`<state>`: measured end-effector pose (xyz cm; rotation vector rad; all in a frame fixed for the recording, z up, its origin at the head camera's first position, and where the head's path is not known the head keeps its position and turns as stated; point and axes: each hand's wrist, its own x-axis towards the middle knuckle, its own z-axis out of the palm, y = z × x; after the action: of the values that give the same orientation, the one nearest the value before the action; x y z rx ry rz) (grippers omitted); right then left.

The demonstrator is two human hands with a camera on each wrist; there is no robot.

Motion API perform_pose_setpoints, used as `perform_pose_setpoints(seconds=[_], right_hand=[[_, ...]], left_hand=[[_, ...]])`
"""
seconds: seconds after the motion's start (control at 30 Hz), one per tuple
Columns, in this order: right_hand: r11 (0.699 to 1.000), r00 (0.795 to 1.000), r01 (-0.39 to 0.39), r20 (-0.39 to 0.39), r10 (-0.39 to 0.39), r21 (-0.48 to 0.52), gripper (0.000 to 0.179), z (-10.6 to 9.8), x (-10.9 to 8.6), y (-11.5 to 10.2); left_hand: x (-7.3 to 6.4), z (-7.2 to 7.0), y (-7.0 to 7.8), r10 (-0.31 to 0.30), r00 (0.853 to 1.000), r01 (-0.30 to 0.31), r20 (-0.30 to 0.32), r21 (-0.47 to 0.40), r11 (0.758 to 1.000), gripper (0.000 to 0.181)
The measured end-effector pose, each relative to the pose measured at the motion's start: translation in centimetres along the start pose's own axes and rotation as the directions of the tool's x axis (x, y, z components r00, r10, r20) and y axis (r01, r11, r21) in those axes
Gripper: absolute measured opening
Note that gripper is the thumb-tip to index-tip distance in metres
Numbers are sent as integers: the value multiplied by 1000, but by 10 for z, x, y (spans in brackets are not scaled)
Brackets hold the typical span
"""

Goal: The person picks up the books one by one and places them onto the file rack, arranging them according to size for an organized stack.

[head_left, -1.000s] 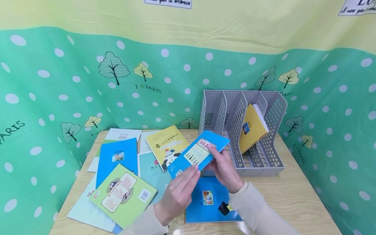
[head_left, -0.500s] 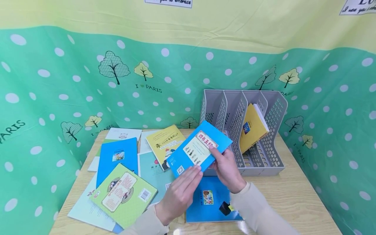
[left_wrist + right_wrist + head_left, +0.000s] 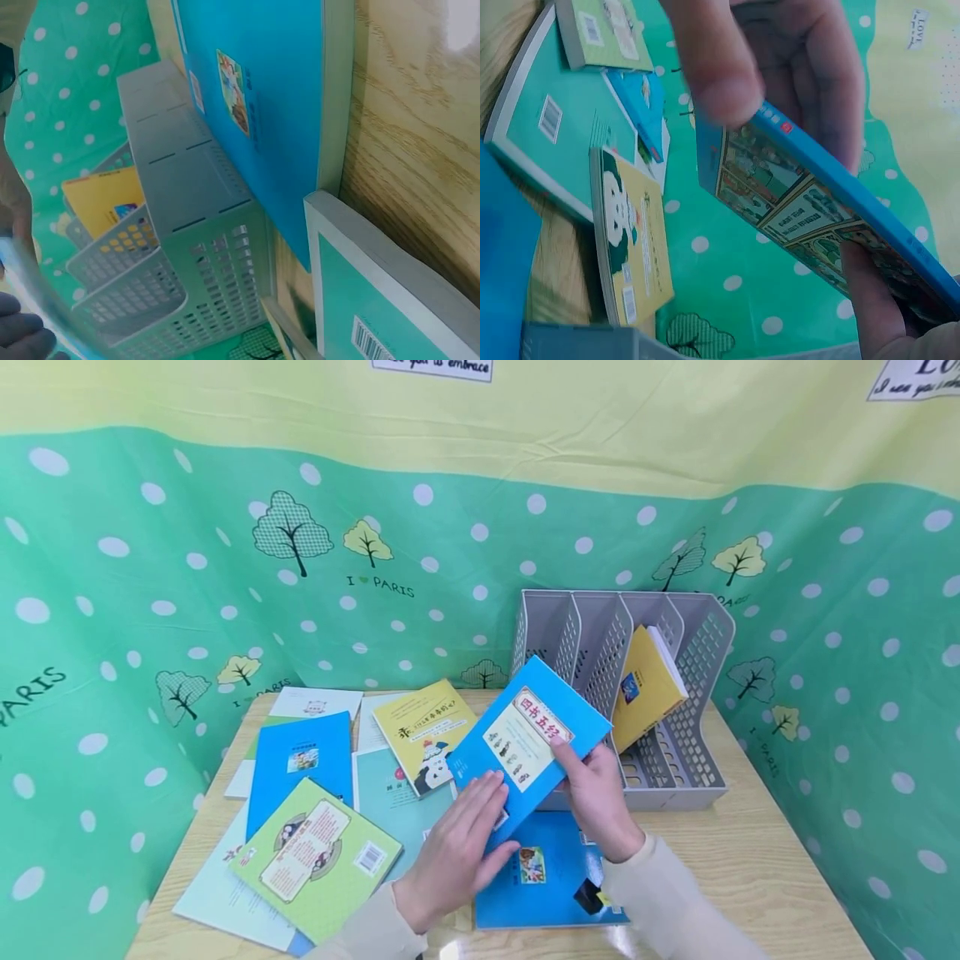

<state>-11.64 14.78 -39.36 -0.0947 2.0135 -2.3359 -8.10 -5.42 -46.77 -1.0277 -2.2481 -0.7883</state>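
A blue book (image 3: 480,735) with a red-lettered title panel is held up slantwise above the table. My right hand (image 3: 603,802) grips its right edge, thumb on the panelled cover and a finger on the picture-filled cover underneath, as the right wrist view shows. Nearly straight, the fingers of my left hand (image 3: 453,852) lie against the book's lower left part, the thumb spread off to the side. Below the hands lies another blue book (image 3: 502,893) with a small picture. Behind stands a grey file rack (image 3: 660,797) with a yellow book (image 3: 641,702) leaning in it.
Books are spread over the left side of the wooden table (image 3: 765,877): a green one (image 3: 352,868), a blue one (image 3: 300,735), a teal one (image 3: 382,793) and a yellow one (image 3: 412,718) with a cartoon panda. A polka-dot curtain (image 3: 450,635) hangs behind.
The held blue book has turned more upright and shifted right, its panelled cover now showing more fully. The left hand has slid along it and its thumb has spread away from the fingers.
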Motion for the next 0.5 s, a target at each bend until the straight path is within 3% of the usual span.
perform_pose_setpoints(seconds=[0.13,0.3,0.4,0.5], right_hand=[[996,999,30,-22,-32,-82,49,-11,-5,0],[970,993,92,-52,-106,-223,49,-26,-9,-3],[932,979,157,-70,-189,-327,46,-37,-11,-7],[893,962,209,-79,-261,-399,42,-49,-12,-13]], left_hand=[[-2,1,-5,-66,998,66,12,-32,997,62],[-2,1,-13,-116,993,116,18,2,993,46],[-2,2,-19,-158,983,154,89,50,987,44],[-3,5,-23,-215,955,195,207,111,975,47]])
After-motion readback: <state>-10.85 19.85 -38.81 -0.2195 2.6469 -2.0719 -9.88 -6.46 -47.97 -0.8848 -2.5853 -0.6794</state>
